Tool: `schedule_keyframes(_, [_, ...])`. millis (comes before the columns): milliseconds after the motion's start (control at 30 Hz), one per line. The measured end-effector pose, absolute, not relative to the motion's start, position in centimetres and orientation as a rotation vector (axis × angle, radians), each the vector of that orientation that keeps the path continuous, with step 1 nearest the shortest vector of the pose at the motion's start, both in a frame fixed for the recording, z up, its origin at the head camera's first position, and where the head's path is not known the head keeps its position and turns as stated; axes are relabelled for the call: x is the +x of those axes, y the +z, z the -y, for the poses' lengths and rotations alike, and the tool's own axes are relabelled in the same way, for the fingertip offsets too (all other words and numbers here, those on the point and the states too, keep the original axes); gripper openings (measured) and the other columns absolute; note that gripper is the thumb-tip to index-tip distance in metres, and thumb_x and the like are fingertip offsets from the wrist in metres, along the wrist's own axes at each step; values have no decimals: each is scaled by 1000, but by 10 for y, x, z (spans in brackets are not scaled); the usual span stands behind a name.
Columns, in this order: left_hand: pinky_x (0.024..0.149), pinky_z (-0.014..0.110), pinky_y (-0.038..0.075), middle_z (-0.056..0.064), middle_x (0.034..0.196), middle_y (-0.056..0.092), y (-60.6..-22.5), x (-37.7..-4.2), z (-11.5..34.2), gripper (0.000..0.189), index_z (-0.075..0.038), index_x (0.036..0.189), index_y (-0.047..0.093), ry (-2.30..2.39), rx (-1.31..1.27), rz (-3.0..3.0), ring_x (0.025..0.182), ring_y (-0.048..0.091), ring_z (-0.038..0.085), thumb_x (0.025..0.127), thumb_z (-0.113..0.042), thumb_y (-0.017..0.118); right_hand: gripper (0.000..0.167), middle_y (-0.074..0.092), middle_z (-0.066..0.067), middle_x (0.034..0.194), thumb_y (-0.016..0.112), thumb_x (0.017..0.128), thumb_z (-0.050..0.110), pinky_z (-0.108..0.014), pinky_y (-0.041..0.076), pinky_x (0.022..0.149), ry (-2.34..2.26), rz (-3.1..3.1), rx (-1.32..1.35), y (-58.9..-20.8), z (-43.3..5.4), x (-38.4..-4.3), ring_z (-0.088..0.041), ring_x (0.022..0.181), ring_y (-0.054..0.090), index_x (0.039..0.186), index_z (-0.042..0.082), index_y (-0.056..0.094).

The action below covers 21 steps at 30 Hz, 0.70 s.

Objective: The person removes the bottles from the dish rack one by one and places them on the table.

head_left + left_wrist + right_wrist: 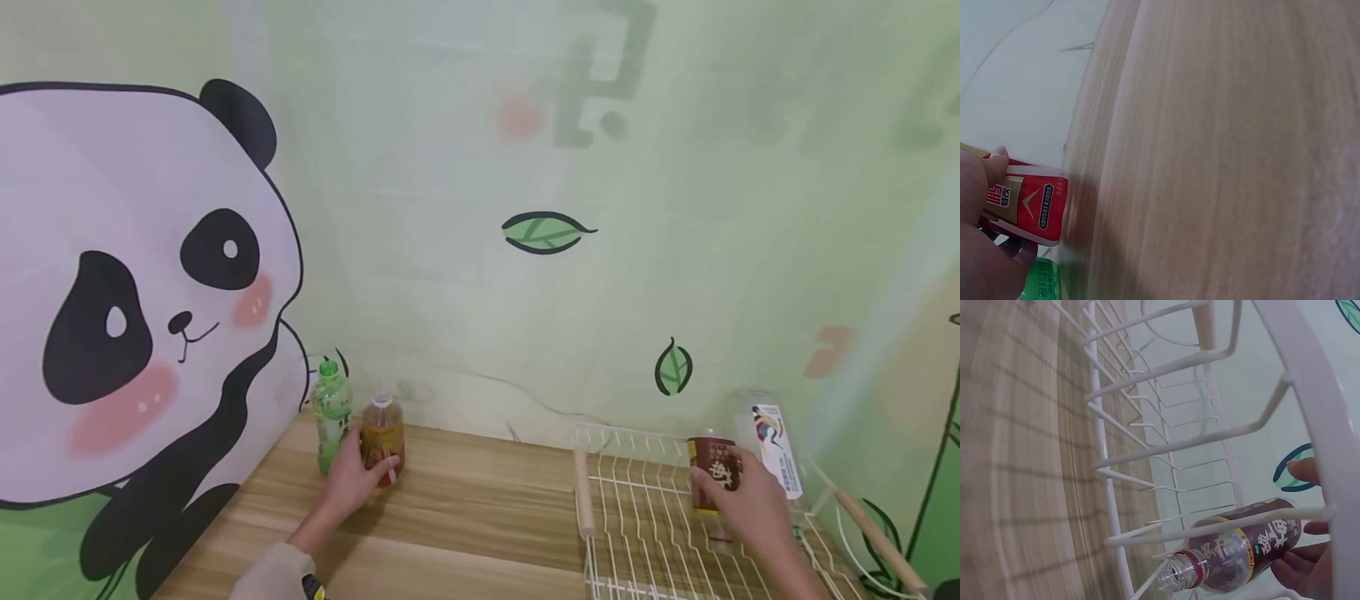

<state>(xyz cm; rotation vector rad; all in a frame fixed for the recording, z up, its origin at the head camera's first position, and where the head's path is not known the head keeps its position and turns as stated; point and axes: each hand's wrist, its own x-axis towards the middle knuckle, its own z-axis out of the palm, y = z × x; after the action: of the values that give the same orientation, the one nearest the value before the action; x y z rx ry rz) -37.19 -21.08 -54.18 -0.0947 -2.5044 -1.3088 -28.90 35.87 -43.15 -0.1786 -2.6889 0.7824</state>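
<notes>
At the back left of the table my left hand (354, 477) grips an upright bottle (383, 433) with a red and gold label, its thumb across the front. Right beside it stands a green plastic bottle (331, 417). In the left wrist view the red label (1029, 203) shows, with a bit of the green bottle (1041, 280) below. My right hand (750, 500) holds a brown-labelled bottle (712, 475) neck down at the white wire rack (630, 508). Its clear, uncapped neck (1180, 572) shows between the rack's wires in the right wrist view.
A clear bottle with a white, colourful label (777, 450) stands at the rack's back right. Wooden handles (583, 492) run along the rack's sides. Behind the wooden table (480, 500) hangs a green backdrop (450, 292) with a printed panda.
</notes>
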Motion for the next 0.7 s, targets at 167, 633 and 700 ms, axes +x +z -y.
schedule_keyframes(167, [118, 66, 36, 34, 150, 46, -541, -372, 211, 78, 8, 155, 33, -1327, -94, 2517, 141, 46, 51, 99, -22, 78, 84, 51, -45, 138, 76, 98, 37, -69, 53, 92, 788, 2660, -161, -433, -357, -288, -60, 119, 57, 149, -18, 39])
schedule_keyframes(633, [121, 64, 33, 33, 153, 45, -545, -375, 214, 76, 7, 156, 31, -1346, -111, 2543, 145, 43, 50, 101, -20, 76, 86, 43, -44, 146, 77, 98, 30, -71, 46, 103, 848, 2716, -197, -441, -360, -290, -60, 130, 49, 155, -14, 31])
schedule_keyframes(700, [121, 64, 34, 33, 152, 45, -545, -375, 214, 75, 7, 155, 32, -1342, -108, 2541, 144, 44, 49, 101, -19, 76, 90, 43, -44, 146, 78, 97, 33, -70, 49, 100, 876, 2749, -183, -444, -361, -290, -60, 128, 51, 155, -15, 29])
